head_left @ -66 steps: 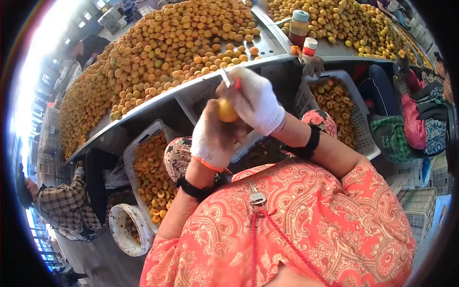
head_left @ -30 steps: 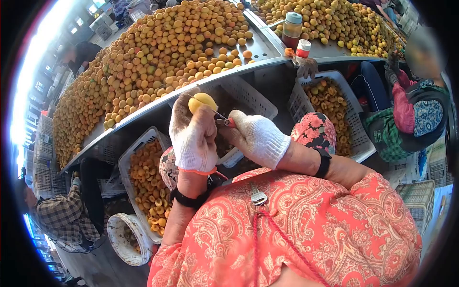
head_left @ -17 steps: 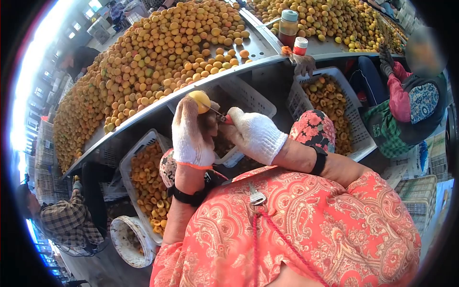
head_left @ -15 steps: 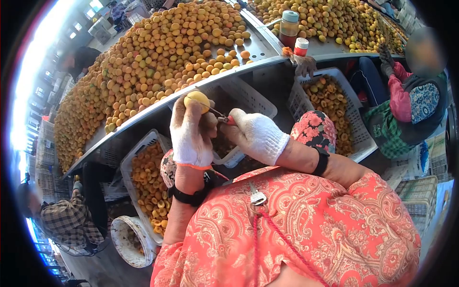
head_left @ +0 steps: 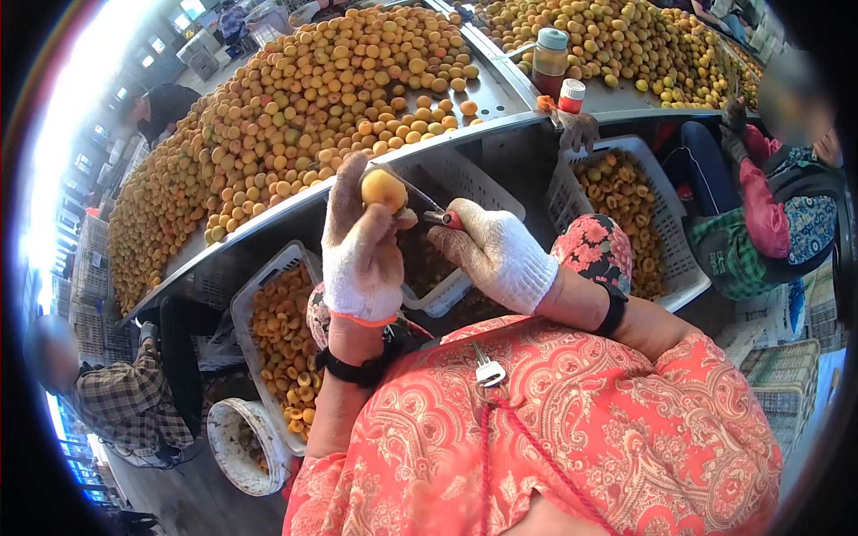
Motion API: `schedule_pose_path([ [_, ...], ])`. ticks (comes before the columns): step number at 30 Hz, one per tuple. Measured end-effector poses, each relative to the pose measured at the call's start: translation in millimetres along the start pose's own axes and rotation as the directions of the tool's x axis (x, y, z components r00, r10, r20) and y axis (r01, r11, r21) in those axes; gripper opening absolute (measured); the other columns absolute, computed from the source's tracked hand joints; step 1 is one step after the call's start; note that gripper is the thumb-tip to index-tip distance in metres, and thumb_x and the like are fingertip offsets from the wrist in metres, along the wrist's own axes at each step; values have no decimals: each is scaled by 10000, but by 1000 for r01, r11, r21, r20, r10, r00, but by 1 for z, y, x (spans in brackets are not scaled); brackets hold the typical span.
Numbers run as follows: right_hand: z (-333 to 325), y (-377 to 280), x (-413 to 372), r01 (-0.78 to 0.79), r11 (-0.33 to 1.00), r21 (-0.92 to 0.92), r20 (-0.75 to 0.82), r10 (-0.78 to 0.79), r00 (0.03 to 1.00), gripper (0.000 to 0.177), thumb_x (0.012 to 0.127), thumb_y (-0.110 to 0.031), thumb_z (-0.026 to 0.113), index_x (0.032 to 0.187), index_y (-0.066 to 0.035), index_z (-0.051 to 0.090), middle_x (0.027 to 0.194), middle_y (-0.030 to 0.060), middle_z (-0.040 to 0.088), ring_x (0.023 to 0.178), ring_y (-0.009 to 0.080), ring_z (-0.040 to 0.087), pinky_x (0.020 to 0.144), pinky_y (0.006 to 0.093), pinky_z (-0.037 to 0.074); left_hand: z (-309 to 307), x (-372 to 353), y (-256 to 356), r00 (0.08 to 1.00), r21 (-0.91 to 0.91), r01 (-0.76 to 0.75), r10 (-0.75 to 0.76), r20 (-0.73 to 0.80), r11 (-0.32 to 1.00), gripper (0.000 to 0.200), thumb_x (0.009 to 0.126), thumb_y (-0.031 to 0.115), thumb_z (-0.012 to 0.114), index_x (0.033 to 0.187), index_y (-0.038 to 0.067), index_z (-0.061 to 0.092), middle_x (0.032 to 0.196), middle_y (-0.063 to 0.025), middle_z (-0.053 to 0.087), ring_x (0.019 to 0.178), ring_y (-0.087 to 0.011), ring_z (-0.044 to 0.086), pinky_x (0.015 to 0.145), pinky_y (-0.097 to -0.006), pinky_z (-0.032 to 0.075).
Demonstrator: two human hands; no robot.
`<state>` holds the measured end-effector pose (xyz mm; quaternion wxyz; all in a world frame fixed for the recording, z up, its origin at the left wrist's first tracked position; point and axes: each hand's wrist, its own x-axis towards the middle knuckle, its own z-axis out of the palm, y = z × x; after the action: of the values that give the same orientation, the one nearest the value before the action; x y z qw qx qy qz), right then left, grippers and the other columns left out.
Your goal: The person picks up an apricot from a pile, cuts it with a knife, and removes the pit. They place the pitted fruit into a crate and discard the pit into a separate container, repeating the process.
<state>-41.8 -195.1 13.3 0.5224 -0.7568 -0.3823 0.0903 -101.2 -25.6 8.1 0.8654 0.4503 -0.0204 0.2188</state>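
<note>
My left hand (head_left: 362,246), in a stained white glove, holds a yellow-orange apricot (head_left: 384,190) between thumb and fingers. Gloved as well, my right hand (head_left: 496,250) is closed round the red handle of a small knife (head_left: 451,218). Its thin blade reaches up and left to the top of the apricot. Below the hands is a pale crate (head_left: 438,297), partly hidden by them. Beyond them, many whole apricots (head_left: 295,98) are heaped on a metal table (head_left: 500,82).
Crates of split apricots stand left (head_left: 255,357) and right (head_left: 675,241). A white bucket (head_left: 223,447) is at lower left. A lidded jar (head_left: 550,61) and a red-and-white container (head_left: 571,96) stand on the table edge. Co-workers sit left (head_left: 125,397) and right (head_left: 760,223).
The apricot and my left fingers have turned, and more of the fruit shows. My right hand has moved slightly right, with more blade visible. The whole view has shifted slightly.
</note>
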Motion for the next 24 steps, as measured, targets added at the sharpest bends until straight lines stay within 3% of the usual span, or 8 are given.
schedule_pose_path([
  [3, 1, 0, 0, -69, 995, 71, 40, 66, 997, 243, 976, -237, 591, 925, -5, 538, 684, 214, 612, 687, 397, 646, 567, 418, 473, -4, 3, -5, 999, 23, -34, 33, 13, 999, 565, 861, 24, 638, 1399, 35, 465, 1169, -104, 597, 1010, -195, 612, 821, -307, 529],
  [5, 3, 4, -1, -23, 1000, 2, 17, 23, 1000, 237, 975, -233, 602, 928, -17, 517, 671, 174, 583, 600, 310, 597, 569, 381, 453, -1, 2, -5, 1000, 22, -16, 16, -14, 1000, 603, 832, -14, 654, 1398, 38, 455, 1142, -106, 608, 996, -198, 622, 815, -301, 535],
  [6, 3, 4, -1, -24, 1000, 0, 19, 24, 1000, 237, 975, -233, 602, 928, -17, 517, 671, 174, 583, 600, 310, 597, 569, 381, 453, -3, 2, -6, 1000, 20, -15, 16, -15, 1000, 603, 832, -14, 654, 1398, 38, 455, 1142, -106, 608, 996, -198, 622, 815, -301, 535],
  [8, 2, 4, -1, -15, 1000, -21, 28, 15, 999, 227, 977, -221, 593, 927, -15, 512, 675, 176, 592, 615, 319, 616, 562, 385, 452, -7, 2, -8, 998, 30, 32, -34, 56, 999, 603, 839, -27, 640, 1405, 46, 445, 1136, -112, 609, 963, -195, 632, 787, -289, 541],
  [12, 6, 15, 1, -2, 999, -32, 15, 2, 1000, 228, 981, -226, 581, 919, -19, 508, 666, 179, 588, 624, 333, 625, 558, 392, 446, -4, 3, -7, 998, 66, 22, -25, 54, 998, 598, 852, -16, 636, 1411, 56, 438, 1130, -115, 611, 915, -181, 633, 745, -274, 537],
  [14, 2, 8, 2, -30, 996, -90, 53, 35, 998, 235, 982, -254, 547, 971, -19, 542, 719, 204, 642, 735, 403, 654, 622, 460, 486, 2, 2, -2, 997, -33, 60, -61, -36, 998, 565, 878, 8, 631, 1408, 56, 441, 1125, -109, 615, 896, -167, 627, 710, -258, 523],
  [24, 2, 7, 5, -86, 995, -57, 97, 91, 991, 255, 989, -267, 527, 971, -13, 539, 744, 203, 651, 766, 405, 655, 636, 458, 486, -6, 5, -9, 993, 34, 76, -72, -98, 997, 445, 893, 46, 654, 1315, 15, 516, 1101, -87, 619, 869, -141, 612, 698, -247, 499],
])
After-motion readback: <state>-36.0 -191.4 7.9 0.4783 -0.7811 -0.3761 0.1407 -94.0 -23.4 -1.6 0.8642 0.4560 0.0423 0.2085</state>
